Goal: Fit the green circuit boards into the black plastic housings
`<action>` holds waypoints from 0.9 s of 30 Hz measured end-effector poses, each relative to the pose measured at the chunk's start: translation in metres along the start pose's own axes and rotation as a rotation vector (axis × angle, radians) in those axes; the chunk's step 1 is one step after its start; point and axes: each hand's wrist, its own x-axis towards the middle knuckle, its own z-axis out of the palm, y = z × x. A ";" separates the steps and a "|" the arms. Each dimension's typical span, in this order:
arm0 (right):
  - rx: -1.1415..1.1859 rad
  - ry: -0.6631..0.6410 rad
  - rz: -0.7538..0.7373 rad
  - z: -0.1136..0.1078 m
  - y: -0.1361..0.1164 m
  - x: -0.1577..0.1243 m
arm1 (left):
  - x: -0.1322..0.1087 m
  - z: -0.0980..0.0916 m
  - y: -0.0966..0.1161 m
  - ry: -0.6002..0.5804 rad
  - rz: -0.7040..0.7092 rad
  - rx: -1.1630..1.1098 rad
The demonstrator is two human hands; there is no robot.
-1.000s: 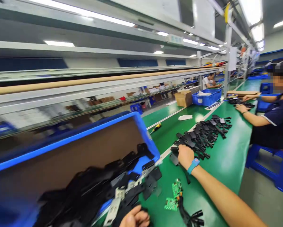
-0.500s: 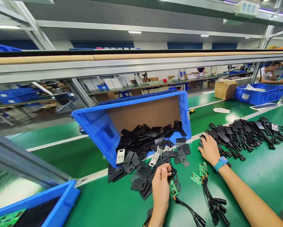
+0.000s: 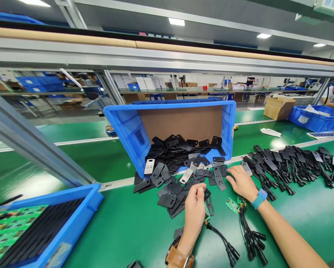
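Note:
My left hand (image 3: 195,204), with a brown watch strap at the wrist, has its fingers curled. A green circuit board (image 3: 207,212) with black cables shows beside its palm; what the fingertips hold is hidden. My right hand (image 3: 241,181), wearing a blue wristband, reaches over the bench with fingers apart, near loose black plates (image 3: 218,178). Below it lie more green boards (image 3: 233,205) with black cables (image 3: 250,234). A tipped blue bin (image 3: 128,130) spills black plates onto the bench between it and my left hand.
At the right lies a long row of black plates with cables (image 3: 289,160). A blue tray (image 3: 84,208) with boards and black parts stands at the lower left. Farther back are a white glove (image 3: 270,132), a cardboard box (image 3: 278,108) and a blue crate (image 3: 320,119). A person sits at far right.
My right hand has moved left, away from the row of cabled plates, toward the loose plates. My left hand stays curled beside the board. The view has shifted.

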 end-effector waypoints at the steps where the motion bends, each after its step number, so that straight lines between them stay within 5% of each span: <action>1: 0.009 -0.036 -0.031 0.002 -0.007 -0.002 | 0.000 0.000 0.000 -0.003 0.009 0.008; 10: 0.026 -0.166 -0.039 0.016 -0.042 -0.018 | 0.014 -0.019 0.005 0.164 0.121 0.266; 18: 0.147 -0.199 -0.362 0.016 -0.072 -0.026 | 0.012 -0.017 -0.012 0.015 0.220 0.767; 27: 0.076 -0.175 -0.290 0.017 -0.070 -0.012 | 0.024 -0.021 0.005 0.032 0.161 1.080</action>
